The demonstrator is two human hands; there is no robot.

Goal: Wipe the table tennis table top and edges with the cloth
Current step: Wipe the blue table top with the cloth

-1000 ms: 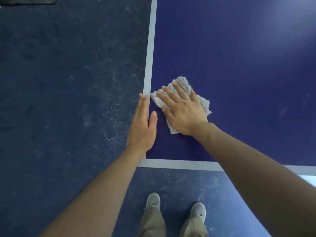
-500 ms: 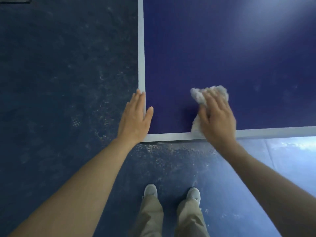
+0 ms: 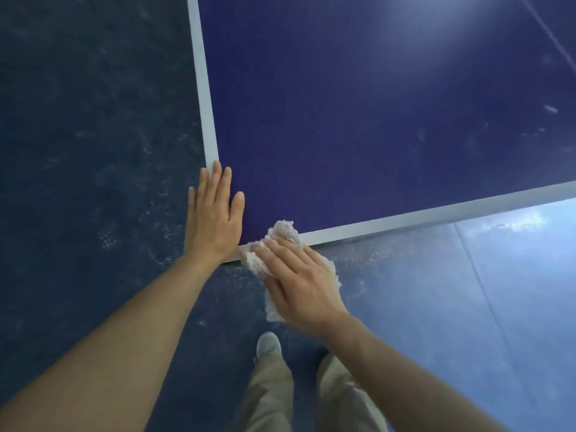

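At six o'clock, nearest you, your khaki trouser legs (image 3: 271, 397) and one pale shoe (image 3: 268, 343) stand on the dark blue floor (image 3: 93, 151), which brightens to a glossy sheen toward four o'clock.

Just above them, your right hand (image 3: 300, 280) lies over the white cloth (image 3: 282, 233), fingers straight and close together, pointing toward ten o'clock, pressing the cloth against the near edge of the table tennis table (image 3: 374, 104) right by its corner. Part of the cloth is bunched up on the white border line past your fingertips, and part hangs down below the edge under your palm. Whether your thumb curls round the fabric you cannot tell from here.

At nine o'clock from the cloth, just beside it, your left hand (image 3: 215, 216) rests flat on the table's corner, fingers straight and together, pointing toward twelve, thumb spread onto the blue top, holding nothing. Its outer fingers overhang the side edge.

Farther out, the blue table top runs toward twelve and two o'clock, with the white border lines meeting at the corner under your left hand, a soft glare near one o'clock and faint smudges near three.
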